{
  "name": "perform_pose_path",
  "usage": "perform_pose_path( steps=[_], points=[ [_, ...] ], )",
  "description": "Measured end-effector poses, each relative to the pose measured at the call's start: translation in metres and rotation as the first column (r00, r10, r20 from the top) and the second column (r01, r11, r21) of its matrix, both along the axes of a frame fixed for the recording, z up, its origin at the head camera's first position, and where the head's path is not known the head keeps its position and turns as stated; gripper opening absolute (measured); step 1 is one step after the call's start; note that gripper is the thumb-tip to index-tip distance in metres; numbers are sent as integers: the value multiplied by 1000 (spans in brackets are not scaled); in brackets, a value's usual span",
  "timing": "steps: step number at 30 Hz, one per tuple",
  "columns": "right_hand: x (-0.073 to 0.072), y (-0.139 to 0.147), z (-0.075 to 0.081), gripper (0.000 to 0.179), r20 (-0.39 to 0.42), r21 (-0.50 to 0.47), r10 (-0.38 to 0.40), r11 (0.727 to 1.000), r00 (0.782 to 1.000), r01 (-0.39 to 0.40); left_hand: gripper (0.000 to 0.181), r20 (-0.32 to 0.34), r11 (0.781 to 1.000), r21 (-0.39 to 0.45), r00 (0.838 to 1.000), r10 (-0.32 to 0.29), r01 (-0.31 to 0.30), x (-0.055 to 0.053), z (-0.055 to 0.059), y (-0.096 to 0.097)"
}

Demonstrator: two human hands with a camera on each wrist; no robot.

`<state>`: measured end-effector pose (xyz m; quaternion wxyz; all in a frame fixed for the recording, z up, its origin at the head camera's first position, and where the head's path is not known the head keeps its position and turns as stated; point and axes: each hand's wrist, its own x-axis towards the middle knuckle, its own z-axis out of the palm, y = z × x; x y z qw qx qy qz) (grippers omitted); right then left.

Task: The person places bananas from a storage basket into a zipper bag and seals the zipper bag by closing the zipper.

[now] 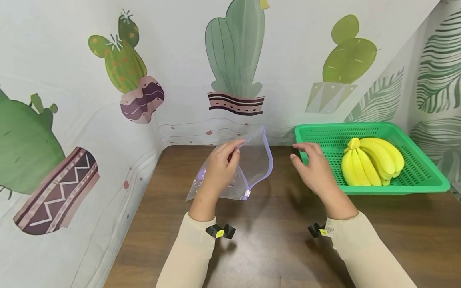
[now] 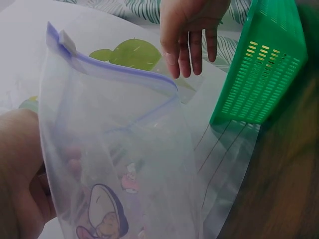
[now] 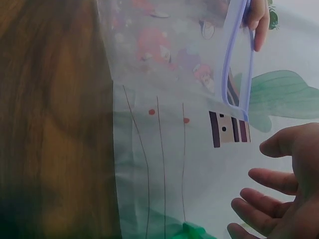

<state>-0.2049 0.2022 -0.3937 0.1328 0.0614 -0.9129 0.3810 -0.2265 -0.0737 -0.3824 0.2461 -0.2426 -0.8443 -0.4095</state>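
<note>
A clear zip bag with a purple zip edge and a white slider stands with its mouth spread apart, facing right. My left hand pinches it by the upper side, thumb and fingers closed on the film. Cartoon prints show on the bag in the left wrist view. My right hand is in the air between the bag and a green basket, fingers spread and holding nothing. In the basket lies a bunch of yellow bananas.
The brown wooden table carries the basket at its back right. Behind it hangs a white cloth printed with cacti and leaves. Each sleeve has a black wrist camera strapped near the cuff.
</note>
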Motion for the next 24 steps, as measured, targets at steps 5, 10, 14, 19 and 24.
perform_pose_path(
  steps=[5, 10, 14, 19, 24],
  points=[
    [-1, 7, 3, 50, 23, 22, -10, 1000, 1000, 9, 32, -2, 1000, 2, 1000, -13, 13, 1, 0, 0],
    [-1, 13, 5, 51, 41, 30, -13, 999, 999, 12, 32, 13, 1000, 8, 1000, -20, 20, 1, -1, 0],
    [-1, 17, 3, 51, 37, 23, -14, 1000, 999, 13, 32, 12, 1000, 12, 1000, -24, 24, 1, -1, 0],
    [-2, 21, 0, 50, 39, 25, -29, 999, 999, 28, 32, -23, 1000, 5, 999, -24, 24, -1, -2, 0],
    [-4, 25, -3, 50, 38, 46, -44, 998, 998, 42, 31, -29, 1000, 6, 999, -26, 26, -1, -2, 0]
  ],
)
